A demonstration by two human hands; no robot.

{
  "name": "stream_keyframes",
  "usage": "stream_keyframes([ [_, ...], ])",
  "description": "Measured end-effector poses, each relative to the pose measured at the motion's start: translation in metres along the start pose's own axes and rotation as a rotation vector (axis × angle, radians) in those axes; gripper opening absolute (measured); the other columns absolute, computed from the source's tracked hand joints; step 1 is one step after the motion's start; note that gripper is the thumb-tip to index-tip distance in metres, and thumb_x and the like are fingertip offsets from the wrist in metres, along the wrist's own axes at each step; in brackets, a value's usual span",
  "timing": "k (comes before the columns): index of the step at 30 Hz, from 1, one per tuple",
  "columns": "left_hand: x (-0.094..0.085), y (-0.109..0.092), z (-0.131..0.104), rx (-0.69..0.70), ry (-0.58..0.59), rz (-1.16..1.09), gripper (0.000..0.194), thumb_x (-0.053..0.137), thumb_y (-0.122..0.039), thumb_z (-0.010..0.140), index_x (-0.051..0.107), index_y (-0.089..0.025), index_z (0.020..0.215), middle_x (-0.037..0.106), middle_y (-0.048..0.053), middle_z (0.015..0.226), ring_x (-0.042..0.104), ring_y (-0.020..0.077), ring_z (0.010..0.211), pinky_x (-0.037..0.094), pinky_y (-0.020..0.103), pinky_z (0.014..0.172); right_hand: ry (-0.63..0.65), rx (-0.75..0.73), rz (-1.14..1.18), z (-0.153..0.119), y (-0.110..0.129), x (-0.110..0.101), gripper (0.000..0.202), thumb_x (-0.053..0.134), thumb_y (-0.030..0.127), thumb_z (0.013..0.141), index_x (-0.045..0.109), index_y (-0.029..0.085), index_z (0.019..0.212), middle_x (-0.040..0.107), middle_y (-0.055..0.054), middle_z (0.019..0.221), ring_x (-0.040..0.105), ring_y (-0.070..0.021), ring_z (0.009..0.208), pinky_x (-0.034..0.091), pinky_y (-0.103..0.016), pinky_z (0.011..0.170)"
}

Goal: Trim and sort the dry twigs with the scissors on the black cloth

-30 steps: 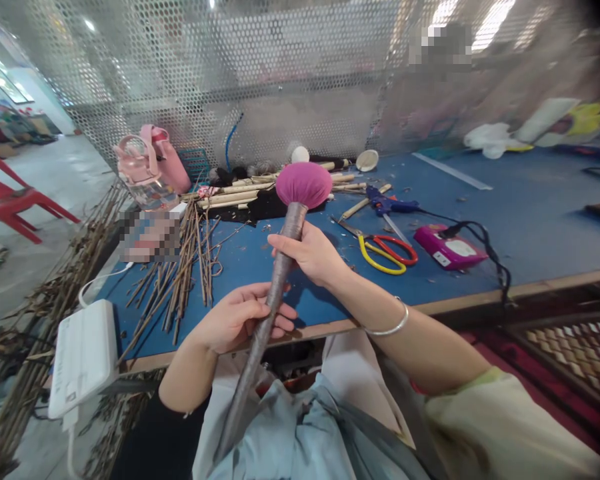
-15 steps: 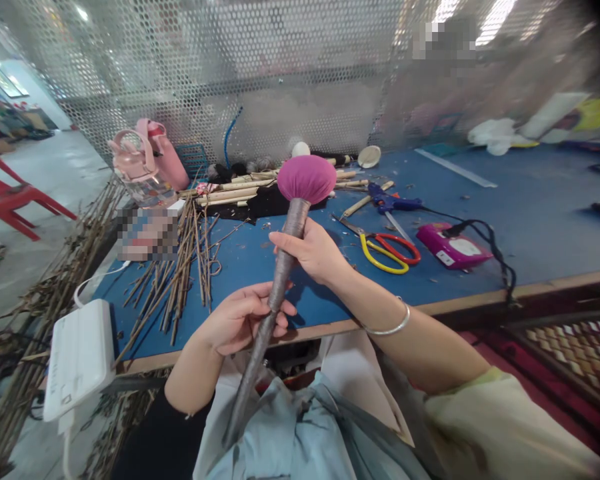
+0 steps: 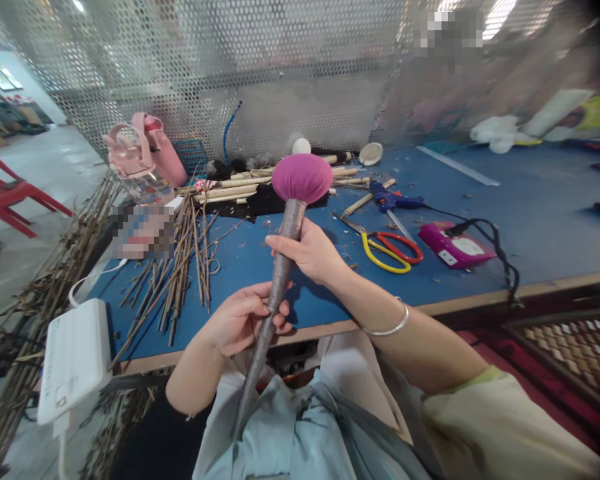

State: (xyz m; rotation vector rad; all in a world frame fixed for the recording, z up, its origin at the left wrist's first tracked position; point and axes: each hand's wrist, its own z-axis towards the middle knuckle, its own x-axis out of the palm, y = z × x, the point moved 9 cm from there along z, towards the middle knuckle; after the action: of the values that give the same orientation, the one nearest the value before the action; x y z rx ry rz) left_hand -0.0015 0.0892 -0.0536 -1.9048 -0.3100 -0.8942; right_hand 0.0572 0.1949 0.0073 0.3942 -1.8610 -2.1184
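Observation:
A long stick wrapped in grey-brown tape slants up from my lap, topped by a round magenta cloth-covered head. My right hand grips the stick just below the head, thumb lying across its front. Lower down, my left hand has its fingers curled round the narrower part of the stick, pinching it. The bottom end rests against the pale blue cloth on my lap. Past the head lie pale wooden sticks and a black cloth.
Thin brown twigs lie at left, near a white power bank and pink bottles. Red-and-yellow scissors, a blue glue gun and a magenta box are at right. A perforated metal screen stands behind.
The stick has tilted slightly more upright, its head shifting a little left and its lower end a little right. Both hands keep hold of it.

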Motion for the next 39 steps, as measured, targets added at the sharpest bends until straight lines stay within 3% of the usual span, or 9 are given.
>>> stream_keyframes([
  [6,-0.007,0.001,0.003,-0.023,-0.028,0.012,0.044,0.052,-0.018,0.069,0.056,-0.01,0.112,0.069,0.016,0.097,0.066,0.0257,0.09,0.048,0.039,0.083,-0.029,-0.001,0.015,0.003,-0.003,-0.004,0.038,0.069,0.044,0.066,0.042,0.02,0.077,0.054,0.004,0.063,0.048,-0.0081,0.051,0.04,-0.022,0.046],
  [14,-0.007,-0.004,0.001,0.024,-0.202,0.205,0.035,0.058,-0.011,0.068,0.06,-0.01,0.103,0.071,0.013,0.087,0.068,0.0201,0.078,0.049,0.03,0.078,-0.014,0.027,-0.021,0.002,-0.009,-0.002,0.039,0.068,0.047,0.068,0.042,0.02,0.077,0.056,0.003,0.063,0.049,-0.0091,0.049,0.04,-0.022,0.045],
  [18,0.0,-0.026,0.006,0.178,-0.232,0.229,0.028,0.066,-0.022,0.074,0.058,-0.015,0.099,0.068,0.007,0.086,0.065,0.0147,0.071,0.05,0.029,0.073,-0.069,0.001,-0.041,0.002,0.004,-0.006,0.038,0.066,0.049,0.07,0.044,0.02,0.079,0.055,0.003,0.063,0.049,-0.0095,0.052,0.04,-0.022,0.046],
  [21,0.007,-0.047,0.01,0.261,-0.212,0.235,0.023,0.068,-0.03,0.074,0.059,-0.013,0.087,0.061,0.001,0.071,0.055,0.007,0.057,0.049,0.023,0.062,0.084,-0.006,0.092,0.006,0.015,0.002,0.039,0.054,0.056,0.077,0.047,0.019,0.084,0.059,0.001,0.071,0.053,-0.0113,0.059,0.044,-0.023,0.052],
  [24,0.012,-0.057,0.013,0.241,-0.148,0.142,0.028,0.065,-0.036,0.076,0.061,-0.013,0.092,0.054,-0.002,0.067,0.049,0.0049,0.052,0.048,0.02,0.054,0.305,0.004,0.274,0.01,0.024,0.013,0.043,0.044,0.06,0.082,0.051,0.019,0.092,0.063,-0.004,0.085,0.059,-0.0154,0.076,0.048,-0.027,0.065],
  [26,0.014,-0.061,0.014,0.237,-0.116,0.098,0.031,0.064,-0.037,0.077,0.061,-0.013,0.096,0.052,-0.002,0.067,0.049,0.0049,0.051,0.048,0.02,0.054,0.339,-0.003,0.33,0.012,0.028,0.011,0.043,0.045,0.058,0.082,0.053,0.019,0.097,0.063,-0.005,0.091,0.059,-0.0165,0.084,0.048,-0.028,0.071],
  [28,0.015,-0.067,0.015,0.264,-0.111,0.075,0.03,0.065,-0.037,0.077,0.061,-0.013,0.095,0.052,-0.002,0.068,0.05,0.0054,0.052,0.049,0.021,0.054,0.279,0.019,0.343,0.012,0.026,0.005,0.043,0.046,0.057,0.083,0.052,0.019,0.102,0.062,-0.006,0.094,0.059,-0.0157,0.083,0.047,-0.028,0.071],
  [32,0.015,-0.094,0.016,0.401,-0.178,0.013,0.021,0.063,-0.03,0.079,0.06,-0.014,0.093,0.056,-0.002,0.07,0.053,0.0053,0.054,0.05,0.02,0.056,0.133,0.075,0.295,-0.01,0.014,-0.005,0.044,0.047,0.058,0.082,0.051,0.019,0.1,0.059,-0.007,0.093,0.056,-0.0148,0.076,0.048,-0.027,0.064],
  [39,0.007,-0.144,0.006,0.613,-0.388,0.023,0.003,0.055,-0.02,0.085,0.055,-0.017,0.085,0.062,-0.002,0.072,0.064,0.0098,0.064,0.055,0.026,0.063,0.284,0.182,0.168,-0.092,-0.004,0.007,0.04,0.043,0.055,0.085,0.05,0.02,0.103,0.059,-0.005,0.085,0.054,-0.0115,0.064,0.044,-0.023,0.051],
])
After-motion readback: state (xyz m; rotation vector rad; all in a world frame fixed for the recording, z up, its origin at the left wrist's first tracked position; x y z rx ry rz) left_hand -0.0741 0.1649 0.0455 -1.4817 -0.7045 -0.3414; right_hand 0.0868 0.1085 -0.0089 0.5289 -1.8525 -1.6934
